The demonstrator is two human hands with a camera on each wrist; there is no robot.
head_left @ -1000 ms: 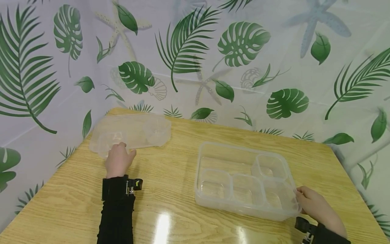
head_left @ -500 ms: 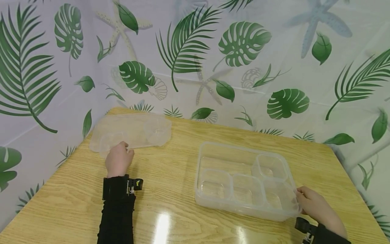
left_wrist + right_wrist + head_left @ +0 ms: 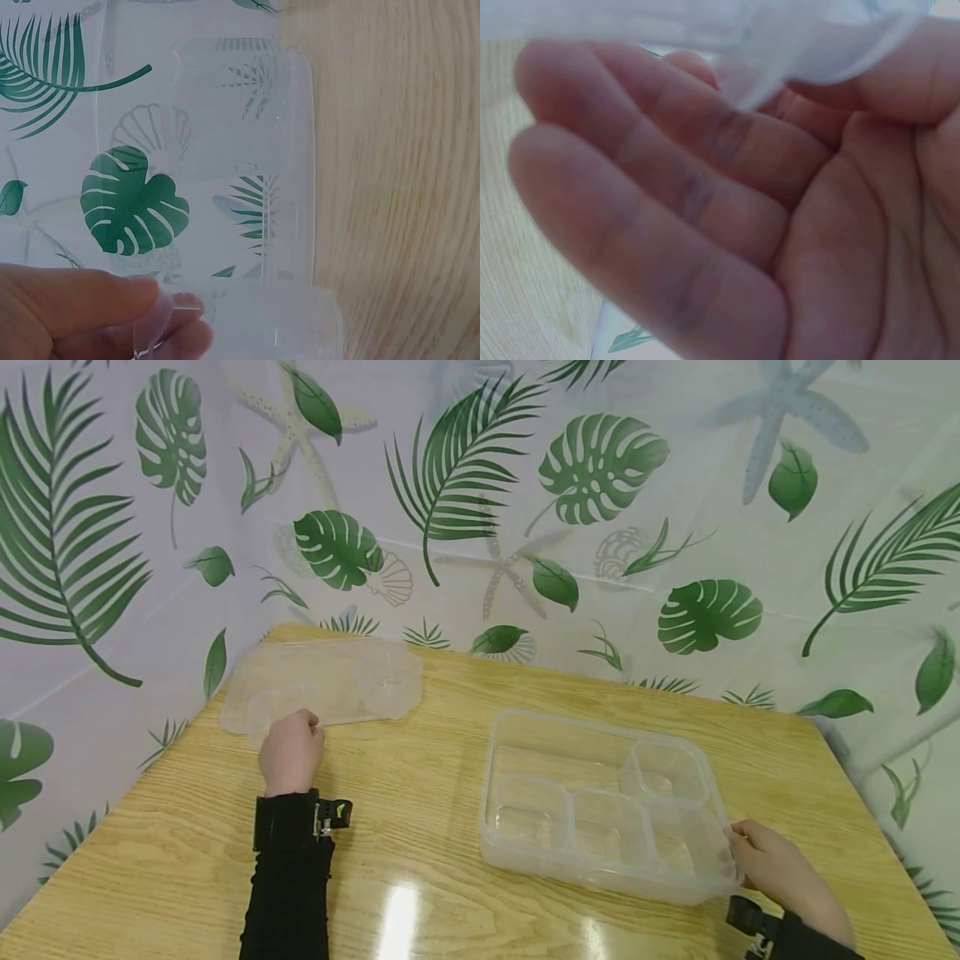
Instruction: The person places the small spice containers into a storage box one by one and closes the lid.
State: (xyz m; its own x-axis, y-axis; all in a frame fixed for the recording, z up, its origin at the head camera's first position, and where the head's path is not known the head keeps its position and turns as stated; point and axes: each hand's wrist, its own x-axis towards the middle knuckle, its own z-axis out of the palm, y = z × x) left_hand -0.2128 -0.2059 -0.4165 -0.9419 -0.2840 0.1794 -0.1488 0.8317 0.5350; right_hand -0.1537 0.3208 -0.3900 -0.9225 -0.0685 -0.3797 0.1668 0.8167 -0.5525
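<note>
At the left back, my left hand (image 3: 291,752) pinches the rim of a small clear plastic container (image 3: 292,322) between thumb and fingers. That container overlaps the near left end of a flat translucent lid (image 3: 322,668). Another small clear container (image 3: 386,681) sits at the lid's right end. On the right, a large translucent lunch box (image 3: 558,756) holds several small square compartments along its front and right side. My right hand (image 3: 772,860) grips its front right corner; the right wrist view shows the thumb over the rim (image 3: 840,56) and the fingers below.
The wooden table (image 3: 420,827) shows between the lid and the lunch box and in front of both. A white cloth (image 3: 480,485) with green leaves and starfish hangs behind the table and along its left side.
My left thumb has drawn in toward the fingers at the small container, and the hand has shifted very slightly. My right hand and the lunch box have stayed in place.
</note>
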